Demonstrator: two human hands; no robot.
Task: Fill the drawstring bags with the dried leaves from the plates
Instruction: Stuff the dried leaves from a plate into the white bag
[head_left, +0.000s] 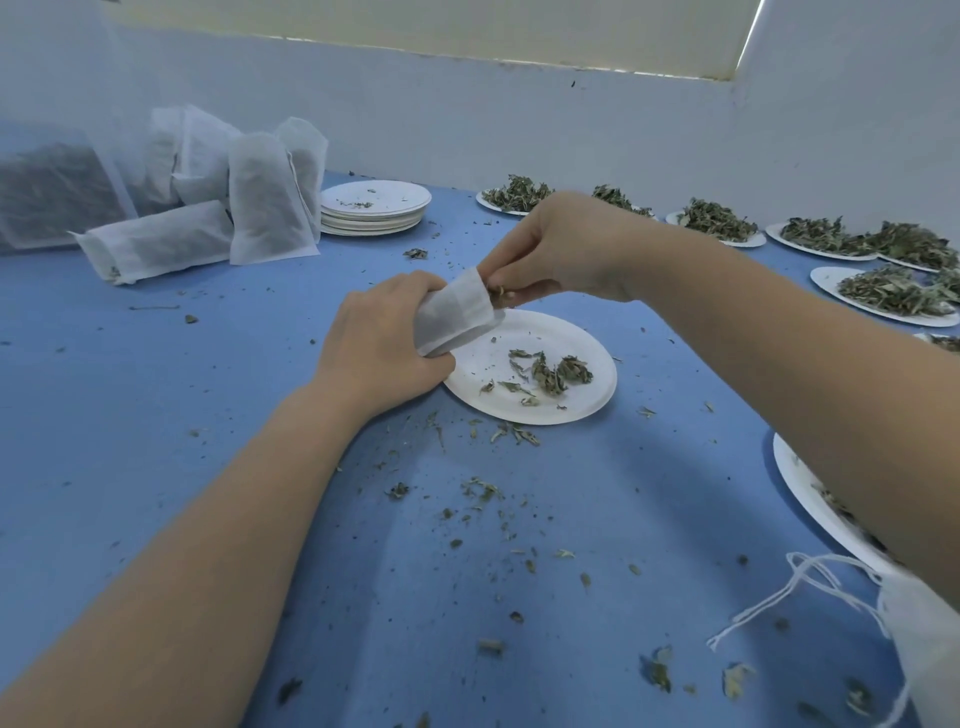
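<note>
Head view over a blue bench (218, 415). Hidden or unclear: the right forearm covers most of a paper plate at the right edge (795, 478); the empty drawstring bags (924, 639) at lower right are cut off by the frame, only their white cords showing plainly; the contents of the filled bags (265, 202) at upper left read only as a dark shadow through the fabric, and the leftmost of them is blurred. The left hand's (382, 343) fingertips are concealed behind the drawstring bag (457, 312) it grips, fingers curled round the lower end, with the bag tilted so its mouth faces up and to the right. The bag hangs just above the far left rim of the centre plate (597, 400). The right hand (561, 249) meets the bag's mouth, its fingers (506, 278) bunched and pinching a small tuft of dried leaves (500, 292) right at the opening; how far the leaves have entered cannot be told. A small remnant of leaves (553, 374) lies on the centre plate, below and right of the bag. A stack of emptied plates (375, 208) stands beside the filled bags. Heaped plates of leaves (722, 221) line the far right. Leaf crumbs (483, 491) litter the bench.
</note>
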